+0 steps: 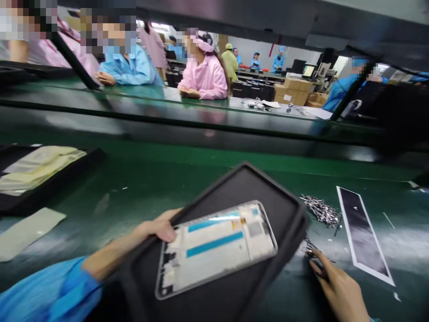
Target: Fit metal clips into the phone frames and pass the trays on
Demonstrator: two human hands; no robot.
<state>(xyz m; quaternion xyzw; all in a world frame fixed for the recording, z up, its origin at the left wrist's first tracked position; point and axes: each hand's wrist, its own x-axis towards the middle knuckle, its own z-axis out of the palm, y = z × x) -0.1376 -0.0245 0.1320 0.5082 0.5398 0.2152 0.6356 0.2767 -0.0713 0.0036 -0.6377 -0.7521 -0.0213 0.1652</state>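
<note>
- Left hand (164, 229): narrow on the near-left edge of the black tray (246, 181), thumb on top and reaching the edge of the phone frame (217, 266); the other fingers are mostly hidden. A firm, flat thumb at the rim should steady both pieces without bending the frame.
- Right hand (340, 284): low over the table (144, 188), thumb and forefinger drawn close about a small dark item (321, 269). Blur hides the contact, so whether it is gripped cannot be told. A light fingertip pinch would probably suit parts this fine.
- Phone frame: inside the black tray, set askew to its walls, pale face up, with two blue strips (214, 244) along its length. Pressure is best kept off this face.
- Black tray: slanted across the view; whether it rests on the table cannot be told. Holding it level would guard against the frame sliding.
- Metal bits (321, 210): heaped just beyond the tray's right corner, a smaller cluster lying by the right fingertips. The tray edge should clear the heap, lest it scatter.
- Outer field: a white-edged dark sheet (365, 235) right of the heap; at far left, a second tray (70, 181) bearing yellowish sheets (43, 163).
</note>
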